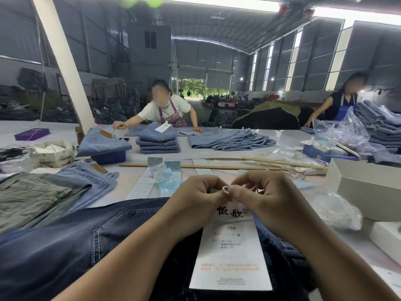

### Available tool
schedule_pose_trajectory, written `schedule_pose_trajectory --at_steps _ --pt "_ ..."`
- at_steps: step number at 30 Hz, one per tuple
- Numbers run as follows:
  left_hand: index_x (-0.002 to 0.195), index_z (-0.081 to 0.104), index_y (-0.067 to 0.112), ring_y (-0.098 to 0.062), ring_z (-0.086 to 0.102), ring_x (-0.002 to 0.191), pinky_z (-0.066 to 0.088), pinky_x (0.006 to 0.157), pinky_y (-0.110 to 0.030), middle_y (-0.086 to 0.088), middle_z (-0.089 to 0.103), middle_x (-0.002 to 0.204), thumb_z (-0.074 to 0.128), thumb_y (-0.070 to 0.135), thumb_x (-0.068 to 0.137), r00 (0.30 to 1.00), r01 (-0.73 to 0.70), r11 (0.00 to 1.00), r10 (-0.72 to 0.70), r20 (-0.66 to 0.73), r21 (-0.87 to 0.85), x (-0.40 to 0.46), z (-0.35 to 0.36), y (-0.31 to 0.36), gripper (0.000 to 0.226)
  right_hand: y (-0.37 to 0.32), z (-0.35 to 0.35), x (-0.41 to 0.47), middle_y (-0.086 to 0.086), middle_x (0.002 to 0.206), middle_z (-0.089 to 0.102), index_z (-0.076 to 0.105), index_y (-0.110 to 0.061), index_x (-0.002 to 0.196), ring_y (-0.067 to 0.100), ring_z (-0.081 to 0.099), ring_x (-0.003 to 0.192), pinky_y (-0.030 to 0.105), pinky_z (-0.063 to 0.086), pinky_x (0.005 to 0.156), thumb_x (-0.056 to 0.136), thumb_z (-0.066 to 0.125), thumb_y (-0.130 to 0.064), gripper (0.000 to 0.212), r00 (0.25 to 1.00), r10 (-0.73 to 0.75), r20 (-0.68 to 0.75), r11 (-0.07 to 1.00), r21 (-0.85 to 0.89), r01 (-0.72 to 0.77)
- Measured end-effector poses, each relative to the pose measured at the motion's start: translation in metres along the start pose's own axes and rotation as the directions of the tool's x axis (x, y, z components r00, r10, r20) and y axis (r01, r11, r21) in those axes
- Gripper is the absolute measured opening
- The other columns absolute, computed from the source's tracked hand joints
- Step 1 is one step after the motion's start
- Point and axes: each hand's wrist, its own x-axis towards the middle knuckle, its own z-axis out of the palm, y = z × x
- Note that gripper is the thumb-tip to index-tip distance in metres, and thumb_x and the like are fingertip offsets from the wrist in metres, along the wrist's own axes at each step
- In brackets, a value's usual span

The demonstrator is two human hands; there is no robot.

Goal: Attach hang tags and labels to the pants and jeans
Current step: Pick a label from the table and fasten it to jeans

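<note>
A pair of dark blue jeans lies across the table in front of me. On top of it hangs a long white hang tag with black characters at its top and red print lower down. My left hand and my right hand meet above the tag's top edge. Both pinch a thin white tag string, which forms a small loop between the fingertips. The top of the tag is hidden under my fingers.
Folded green and light blue pants lie at the left. Loose labels and wooden rulers lie behind my hands. A white box and plastic bags stand at the right. Two people work at denim stacks across the table.
</note>
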Motion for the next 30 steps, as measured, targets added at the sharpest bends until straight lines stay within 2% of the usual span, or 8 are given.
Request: schedule_pose_trajectory --at_steps 5,8,12,17,21,24,27,30 --pt "0.082 0.074 0.013 -0.014 0.059 0.076 0.046 0.074 -0.034 -0.02 0.071 0.092 0.066 0.027 0.093 1.0 -0.001 1.0 0.001 -0.003 -0.007 -0.001 0.0 0.001 0.02 0.006 -0.005 0.001 -0.008 0.062 0.065 0.075 -0.03 0.077 0.001 0.052 0.052 0.021 0.044 0.05 0.084 0.074 -0.029 0.007 0.996 -0.015 0.09 0.999 -0.03 0.018" --pt "0.084 0.075 0.013 -0.013 0.061 0.077 0.049 0.077 -0.036 -0.015 0.073 0.09 0.066 0.027 0.093 1.0 0.003 1.0 -0.003 0.0 0.011 -0.001 -0.001 0.002 0.019 0.009 -0.004 -0.001 -0.01 0.061 0.064 0.075 -0.03 0.078 0.001 0.051 0.05 0.019 0.043 0.049 0.083 0.074 -0.026 0.006 0.995 -0.019 0.098 0.999 -0.043 0.024" --pt "0.084 0.075 0.012 -0.018 0.065 0.08 0.053 0.087 -0.049 -0.013 0.074 0.089 0.069 0.026 0.091 0.999 0.031 0.999 -0.031 0.01 -0.016 -0.001 -0.001 0.004 0.017 0.007 -0.003 -0.005 -0.013 0.059 0.058 0.073 -0.032 0.082 0.0 0.046 0.044 0.011 0.033 0.045 0.08 0.074 -0.034 0.003 0.994 -0.033 0.104 0.999 -0.029 0.036" --pt "0.086 0.075 0.007 -0.016 0.066 0.08 0.052 0.087 -0.041 -0.012 0.075 0.088 0.067 0.018 0.091 0.999 0.049 0.998 -0.048 0.025 -0.043 -0.001 -0.001 0.004 0.015 0.006 -0.001 -0.005 -0.008 0.056 0.053 0.07 -0.033 0.088 0.001 0.043 0.047 0.019 0.035 0.047 0.074 0.076 -0.052 0.025 0.991 -0.069 0.116 0.987 -0.138 0.085" --pt "0.085 0.073 0.007 -0.017 0.063 0.076 0.049 0.076 -0.033 -0.01 0.072 0.082 0.069 0.016 0.089 0.992 0.122 0.985 -0.118 0.044 -0.124 0.0 -0.004 0.004 0.011 0.01 0.001 -0.002 -0.011 0.051 0.048 0.072 -0.032 0.092 0.002 0.039 0.045 0.018 0.031 0.045 0.081 0.072 -0.047 0.018 0.99 -0.074 0.117 0.988 -0.124 0.088" --pt "0.088 0.073 0.005 -0.017 0.062 0.077 0.048 0.074 -0.03 -0.011 0.073 0.085 0.071 0.018 0.087 0.992 0.128 0.981 -0.123 0.04 -0.146 0.0 -0.003 0.004 0.013 0.012 0.002 -0.001 -0.017 0.057 0.06 0.072 -0.034 0.093 0.003 0.052 0.049 0.023 0.044 0.047 0.09 0.066 -0.038 0.008 0.989 -0.079 0.124 0.987 -0.127 0.095" --pt "0.091 0.073 0.005 -0.019 0.063 0.079 0.049 0.077 -0.033 -0.017 0.074 0.093 0.071 0.018 0.088 0.992 0.124 0.978 -0.121 0.026 -0.166 0.0 -0.002 0.003 0.014 0.014 0.003 -0.001 -0.01 0.075 0.071 0.072 -0.032 0.09 0.01 0.066 0.07 0.037 0.055 0.063 0.096 0.06 -0.027 0.014 0.993 -0.074 0.091 0.993 -0.088 0.082" --pt "0.086 0.074 0.013 -0.023 0.064 0.082 0.051 0.085 -0.042 -0.018 0.073 0.098 0.068 0.017 0.091 0.992 0.122 0.977 -0.127 -0.017 -0.172 0.0 -0.002 0.003 0.009 0.012 0.004 -0.003 -0.016 0.082 0.072 0.072 -0.035 0.091 -0.001 0.065 0.079 0.017 0.051 0.067 0.095 0.06 -0.019 0.021 0.996 -0.09 -0.005 0.992 -0.084 0.089"
